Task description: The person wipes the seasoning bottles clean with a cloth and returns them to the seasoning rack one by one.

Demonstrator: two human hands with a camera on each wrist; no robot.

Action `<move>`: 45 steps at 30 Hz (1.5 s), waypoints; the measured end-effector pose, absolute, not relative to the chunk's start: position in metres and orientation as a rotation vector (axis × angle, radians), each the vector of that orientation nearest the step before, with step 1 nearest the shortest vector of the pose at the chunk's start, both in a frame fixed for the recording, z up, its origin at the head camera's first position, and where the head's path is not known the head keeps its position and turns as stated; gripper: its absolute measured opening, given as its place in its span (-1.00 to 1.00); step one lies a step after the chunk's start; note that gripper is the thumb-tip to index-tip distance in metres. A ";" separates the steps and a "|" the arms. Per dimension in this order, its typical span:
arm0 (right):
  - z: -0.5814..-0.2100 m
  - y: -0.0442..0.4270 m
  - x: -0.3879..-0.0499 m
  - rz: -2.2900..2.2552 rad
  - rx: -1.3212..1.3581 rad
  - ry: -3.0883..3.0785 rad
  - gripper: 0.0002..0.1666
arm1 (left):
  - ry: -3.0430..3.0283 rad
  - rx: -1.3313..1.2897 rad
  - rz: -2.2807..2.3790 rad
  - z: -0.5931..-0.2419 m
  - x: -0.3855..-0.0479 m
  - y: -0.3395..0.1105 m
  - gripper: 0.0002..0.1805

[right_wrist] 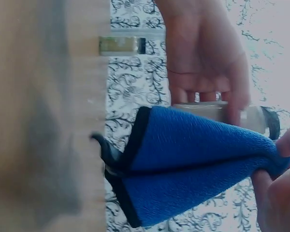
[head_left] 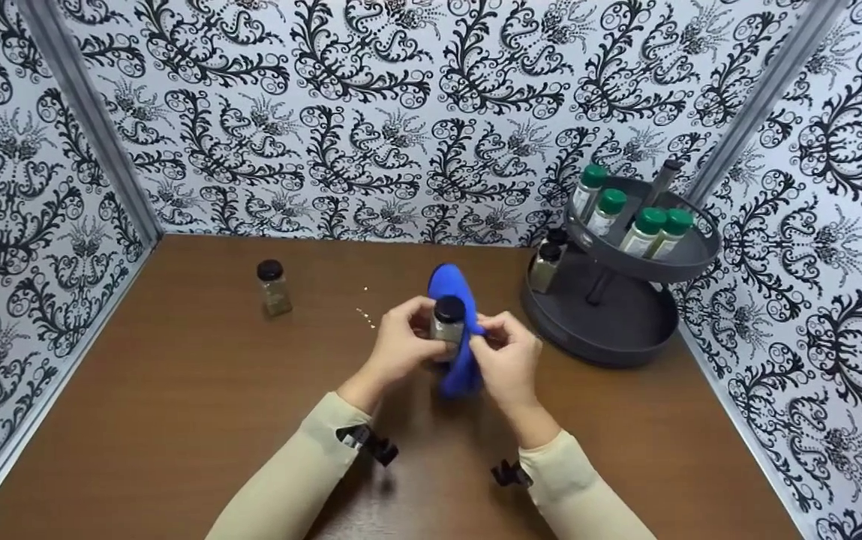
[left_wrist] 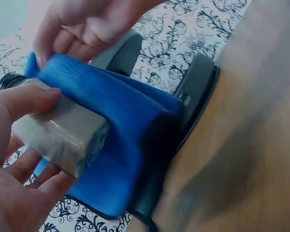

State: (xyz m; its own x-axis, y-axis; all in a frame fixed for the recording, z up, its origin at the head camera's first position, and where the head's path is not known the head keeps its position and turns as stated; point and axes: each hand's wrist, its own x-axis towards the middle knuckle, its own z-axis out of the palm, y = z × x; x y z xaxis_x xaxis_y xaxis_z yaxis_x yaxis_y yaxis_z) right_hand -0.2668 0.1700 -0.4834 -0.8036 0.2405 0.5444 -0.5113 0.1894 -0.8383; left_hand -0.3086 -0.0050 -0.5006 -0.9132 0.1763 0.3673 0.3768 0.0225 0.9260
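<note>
My left hand grips a square clear jar with a black lid, held above the table. In the left wrist view the thumb lies on the side of the jar, fingers beneath it. My right hand pinches a blue cloth with dark edging by its upper part. The cloth hangs folded against the jar's right side, and in the right wrist view the cloth partly covers the jar.
Another black-lidded jar stands at the table's back left. Pale crumbs lie left of the hands. At the right, a dark two-tier stand holds several green-capped bottles above and black-capped jars below. Patterned walls enclose the table.
</note>
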 end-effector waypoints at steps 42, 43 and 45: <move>-0.460 0.209 -0.280 1.615 0.031 -1.983 -0.82 | -2.216 -0.246 -2.024 -0.580 -0.361 -0.032 -0.42; -0.460 0.209 -0.280 1.619 0.041 -1.987 -0.83 | -2.230 -0.257 -2.014 -0.579 -0.361 -0.033 -0.41; -0.459 0.209 -0.279 1.621 0.056 -1.991 -0.83 | -2.270 -0.295 -1.991 -0.577 -0.362 -0.035 -0.38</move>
